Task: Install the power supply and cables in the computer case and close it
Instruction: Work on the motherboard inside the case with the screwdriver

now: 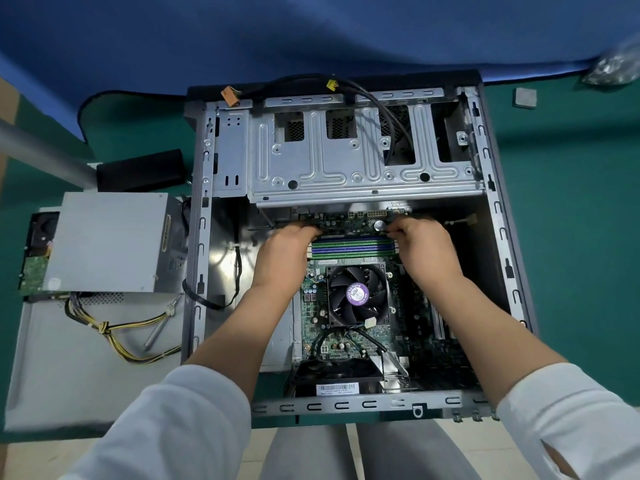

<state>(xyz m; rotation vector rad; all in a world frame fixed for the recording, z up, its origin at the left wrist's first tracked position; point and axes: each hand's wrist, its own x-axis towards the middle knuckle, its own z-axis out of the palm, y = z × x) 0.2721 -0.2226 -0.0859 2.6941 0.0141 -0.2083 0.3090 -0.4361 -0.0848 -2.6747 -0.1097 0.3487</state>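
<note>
The open computer case [199, 237] lies flat on the green table with its motherboard [346, 336] exposed. The grey power supply [110, 240] sits outside, left of the case, and its yellow and black cables [114, 330] trail over the removed side panel [69, 368]. Both hands reach inside, at the board's far edge above the RAM slots [349, 245]. My left hand [287, 251] has its fingers curled down at the board; the fingertips are hidden. My right hand [424, 245] pinches a small dark connector [388, 231] beside the coin battery.
The CPU fan [358, 294] sits between my forearms. The metal drive cage [363, 150] spans the far half, with black cables [391, 109] and an orange plug [230, 97] draped over it. A black block [138, 169] lies left of the case; a small grey square [524, 97] lies at far right.
</note>
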